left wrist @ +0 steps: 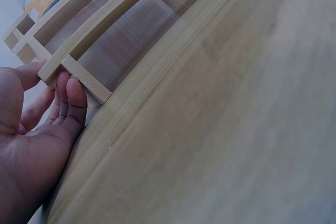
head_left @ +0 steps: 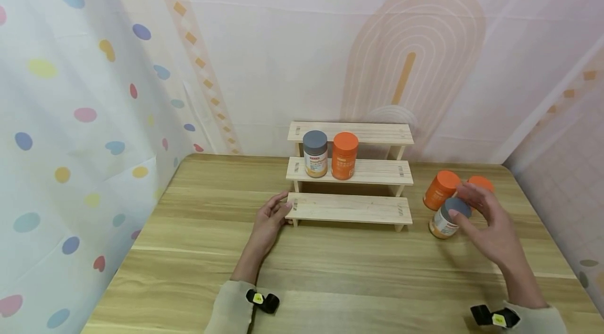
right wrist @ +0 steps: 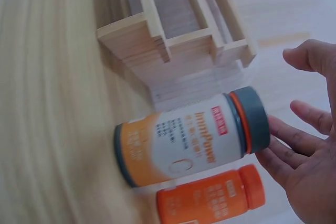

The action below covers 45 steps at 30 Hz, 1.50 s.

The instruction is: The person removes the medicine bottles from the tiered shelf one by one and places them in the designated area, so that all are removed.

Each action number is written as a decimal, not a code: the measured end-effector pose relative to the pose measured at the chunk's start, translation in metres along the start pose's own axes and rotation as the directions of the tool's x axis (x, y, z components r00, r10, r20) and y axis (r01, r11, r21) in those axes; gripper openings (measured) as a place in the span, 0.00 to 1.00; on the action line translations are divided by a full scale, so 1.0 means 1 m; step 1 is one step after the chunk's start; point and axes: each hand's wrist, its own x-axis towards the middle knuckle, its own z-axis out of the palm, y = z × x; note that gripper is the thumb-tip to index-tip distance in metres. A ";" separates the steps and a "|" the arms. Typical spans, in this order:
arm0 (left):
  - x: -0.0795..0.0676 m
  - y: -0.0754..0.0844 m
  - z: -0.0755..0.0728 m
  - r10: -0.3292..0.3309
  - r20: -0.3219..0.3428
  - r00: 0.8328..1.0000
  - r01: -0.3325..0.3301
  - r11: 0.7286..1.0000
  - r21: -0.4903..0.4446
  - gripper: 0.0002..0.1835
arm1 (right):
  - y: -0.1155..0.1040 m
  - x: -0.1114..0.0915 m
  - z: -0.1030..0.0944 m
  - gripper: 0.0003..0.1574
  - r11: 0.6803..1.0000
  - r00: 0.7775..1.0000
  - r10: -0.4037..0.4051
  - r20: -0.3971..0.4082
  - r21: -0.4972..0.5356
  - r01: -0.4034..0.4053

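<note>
A three-step wooden shelf (head_left: pixel 349 208) stands on the table, its lowest step nearest me. My left hand (head_left: pixel 266 225) holds that step's left end, with the thumb on top; in the left wrist view the curled fingers (left wrist: pixel 76 95) are tucked beneath the board. On the right, my right hand (head_left: pixel 493 232) reaches round a white and orange supplement bottle (head_left: pixel 443 225) with a grey lid. Its fingers are at the lid (right wrist: pixel 256 119), while the thumb (right wrist: pixel 307 56) stands apart from the bottle in the right wrist view. The bottle stands upright on the table.
Two orange bottles, one at the left (head_left: pixel 439 192) and one partly hidden by my hand (head_left: pixel 481 183), stand behind the grey-lidded one. The middle step bears another grey-lidded bottle (head_left: pixel 315 158) and an orange bottle (head_left: pixel 345 158). Patterned curtains (head_left: pixel 264 61) hang behind and beside the table (head_left: pixel 358 276).
</note>
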 end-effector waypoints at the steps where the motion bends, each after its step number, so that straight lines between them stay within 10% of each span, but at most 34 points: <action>1: 0.000 0.000 0.000 0.000 0.000 1.000 0.000 1.000 -0.001 0.25 | -0.002 0.001 0.000 0.44 1.000 1.000 0.000 -0.004 -0.004 0.000; 27: 0.000 -0.001 0.000 0.001 0.007 1.000 -0.001 1.000 0.010 0.24 | -0.035 0.033 0.044 0.49 0.997 0.994 -0.053 0.092 -0.049 0.058; 45: 0.000 -0.002 -0.001 0.001 0.010 1.000 -0.001 1.000 0.017 0.24 | -0.049 0.059 0.087 0.49 0.989 0.984 -0.062 0.166 0.142 0.038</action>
